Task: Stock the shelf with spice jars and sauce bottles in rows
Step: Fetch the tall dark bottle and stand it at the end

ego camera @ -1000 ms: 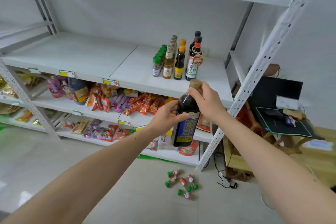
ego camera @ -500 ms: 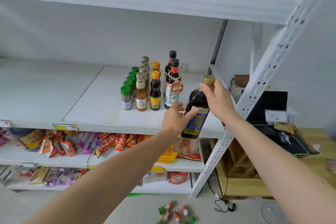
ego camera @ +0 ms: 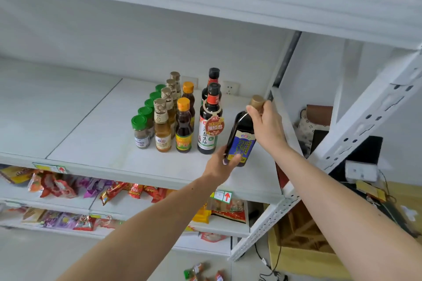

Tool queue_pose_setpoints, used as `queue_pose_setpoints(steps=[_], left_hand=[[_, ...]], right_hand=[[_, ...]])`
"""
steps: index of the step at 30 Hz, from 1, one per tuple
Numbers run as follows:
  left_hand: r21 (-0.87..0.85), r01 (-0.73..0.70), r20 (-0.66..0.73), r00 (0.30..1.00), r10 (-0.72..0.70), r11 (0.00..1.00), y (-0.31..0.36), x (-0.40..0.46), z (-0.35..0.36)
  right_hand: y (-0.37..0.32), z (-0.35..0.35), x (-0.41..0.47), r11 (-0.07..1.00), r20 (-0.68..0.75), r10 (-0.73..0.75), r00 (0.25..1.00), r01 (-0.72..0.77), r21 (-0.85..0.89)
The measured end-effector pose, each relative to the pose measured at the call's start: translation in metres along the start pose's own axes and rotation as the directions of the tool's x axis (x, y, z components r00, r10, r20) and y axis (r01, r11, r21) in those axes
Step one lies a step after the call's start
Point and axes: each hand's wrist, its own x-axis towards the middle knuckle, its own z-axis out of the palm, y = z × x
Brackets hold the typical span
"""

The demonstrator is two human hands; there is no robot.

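At centre frame we see a dark glossy bottle with a matt tan cap and a shiny blue label. The shelf beneath looks like smooth, matt white painted board; the perforated upright at right looks like painted metal. Lower left, snack packets gleam like plastic film.

Snack packets on lower shelves, wall socket, cardboard box, possibly a cushion
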Motion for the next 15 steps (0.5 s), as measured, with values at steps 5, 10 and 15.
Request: queue_pose_setpoints(steps=[5, 10, 15], left_hand=[[0.033, -0.027, 0.019, 0.999, 0.027, 0.999, -0.009, 0.012, 0.005], [0.041, -0.027, 0.029, 0.999, 0.026, 0.999, -0.008, 0.02, 0.001], [0.053, 0.025, 0.055, 0.998, -0.028, 0.998, -0.012, 0.026, -0.001]], right_hand=[[0.009, 0.007, 0.021, 0.998, 0.022, -0.037, 0.999, 0.038, -0.042], [0.011, 0.013, 0.036, 0.998, 0.046, -0.061, 0.997, 0.063, -0.026], [0.011, 0.018, 0.042, 0.996, 0.048, -0.08, 0.996, 0.082, -0.038]])
